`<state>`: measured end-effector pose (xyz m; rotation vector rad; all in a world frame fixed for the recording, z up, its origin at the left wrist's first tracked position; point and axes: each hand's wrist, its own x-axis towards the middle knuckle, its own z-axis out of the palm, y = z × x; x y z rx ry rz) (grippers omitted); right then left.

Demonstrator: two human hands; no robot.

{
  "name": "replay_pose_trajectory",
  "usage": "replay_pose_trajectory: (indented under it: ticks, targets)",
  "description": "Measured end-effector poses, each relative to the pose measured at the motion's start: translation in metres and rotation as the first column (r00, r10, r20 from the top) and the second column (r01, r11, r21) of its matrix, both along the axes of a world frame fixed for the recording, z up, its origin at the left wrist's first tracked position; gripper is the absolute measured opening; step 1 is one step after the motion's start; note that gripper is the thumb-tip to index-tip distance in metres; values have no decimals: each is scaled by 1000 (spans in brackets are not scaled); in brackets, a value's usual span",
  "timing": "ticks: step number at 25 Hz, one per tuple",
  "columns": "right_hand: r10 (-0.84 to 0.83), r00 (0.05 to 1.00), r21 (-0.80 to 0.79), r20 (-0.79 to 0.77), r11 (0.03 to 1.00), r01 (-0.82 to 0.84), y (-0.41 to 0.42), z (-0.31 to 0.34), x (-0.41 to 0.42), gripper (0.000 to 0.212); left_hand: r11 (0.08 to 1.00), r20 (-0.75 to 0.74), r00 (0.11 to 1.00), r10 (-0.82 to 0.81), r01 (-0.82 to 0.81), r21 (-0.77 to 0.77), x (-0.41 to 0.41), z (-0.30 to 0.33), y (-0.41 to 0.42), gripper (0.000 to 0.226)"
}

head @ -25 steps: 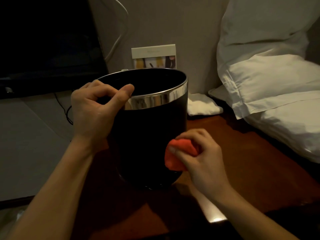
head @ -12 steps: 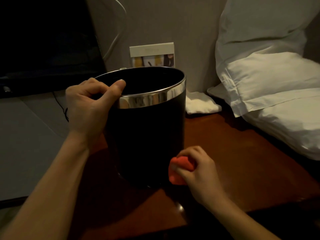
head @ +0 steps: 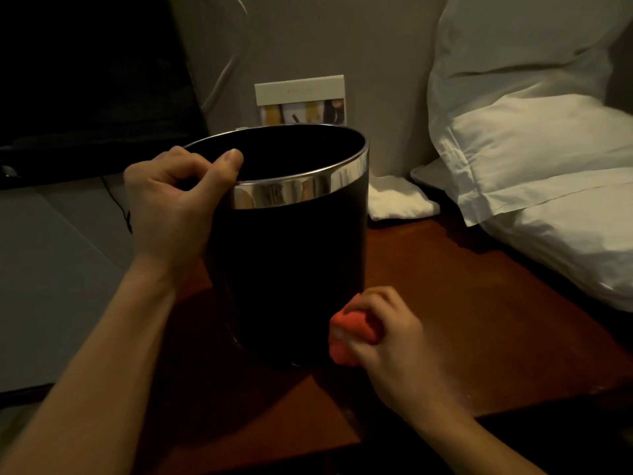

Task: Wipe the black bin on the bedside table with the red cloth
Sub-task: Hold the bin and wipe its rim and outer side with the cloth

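Observation:
A black bin (head: 291, 269) with a shiny metal rim stands upright on the brown bedside table (head: 462, 303). My left hand (head: 174, 207) grips the bin's rim on the left, thumb over the edge. My right hand (head: 390, 341) holds a bunched red cloth (head: 349, 330) and presses it against the bin's lower right side, near the base. The bin's far side and bottom are hidden.
White pillows (head: 534, 159) lie to the right, reaching over the table's edge. A folded white towel (head: 397, 200) sits behind the bin by the wall. A printed card (head: 301, 101) leans against the wall. A dark screen (head: 85, 80) and cable are at the left.
My right hand has slid the red cloth down the bin's right side, from mid-height to near the base. My left hand kept its grip on the rim.

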<state>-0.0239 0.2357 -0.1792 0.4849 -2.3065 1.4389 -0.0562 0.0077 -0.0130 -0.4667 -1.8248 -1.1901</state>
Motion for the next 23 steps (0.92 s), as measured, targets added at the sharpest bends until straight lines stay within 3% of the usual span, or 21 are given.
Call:
replay_pose_trajectory:
  ticks: [2, 7, 11, 15, 20, 23]
  targets:
    - [26, 996, 71, 82, 997, -32, 2, -12, 2, 15, 1000, 18, 1000, -2, 2, 5, -1, 0, -4, 34]
    - [-70, 986, 4, 152, 998, 71, 8, -15, -1, 18, 997, 107, 992, 71, -69, -24, -9, 11, -22, 33]
    - [-56, 977, 8, 206, 998, 56, 5, -16, 3, 23, 969, -25, 977, 212, -213, -125, 15, 7, 4, 30]
    - [-79, 976, 24, 201, 997, 76, 8, -15, 3, 27, 906, -97, 969, 226, -246, -345, 33, -2, 47, 17]
    - [-61, 978, -14, 199, 998, 65, 5, -12, 1, 24, 935, -74, 982, 176, -190, -300, 27, -3, 29, 15]
    - [-80, 994, -118, 77, 989, 89, 2, 11, -2, 24, 949, -43, 988, 149, -155, -276, 26, -2, 24, 15]
